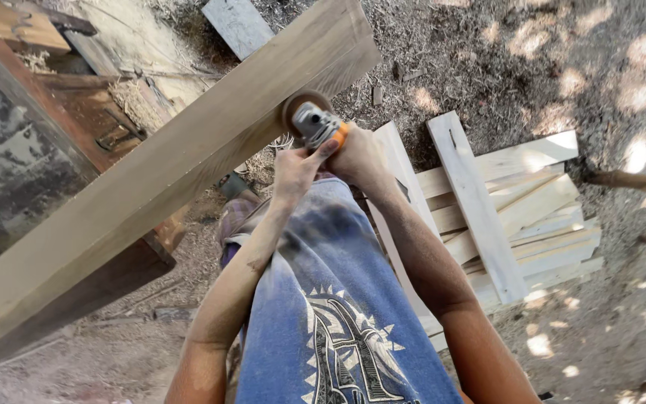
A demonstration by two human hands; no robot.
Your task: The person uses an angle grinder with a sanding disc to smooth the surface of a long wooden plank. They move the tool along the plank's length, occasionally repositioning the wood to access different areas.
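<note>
Sawdust-strewn ground (502,67) lies under a pile of pale boards (517,217) on the right. Both the left hand (293,168) and right hand (359,155) grasp an angle grinder (315,123), its disc touching the near edge of a long plank (151,179) running diagonally at left.

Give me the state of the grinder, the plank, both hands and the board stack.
Angle grinder: held in both hands, disc against the plank's edge.
Long plank: lying slanted across a bench.
Left hand: gripping the grinder.
Right hand: gripping the grinder.
Stacked boards: loose on the ground.

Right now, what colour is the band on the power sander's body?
Orange, just behind the grey head of the sander, beside the right hand; the head view shows it.
</note>
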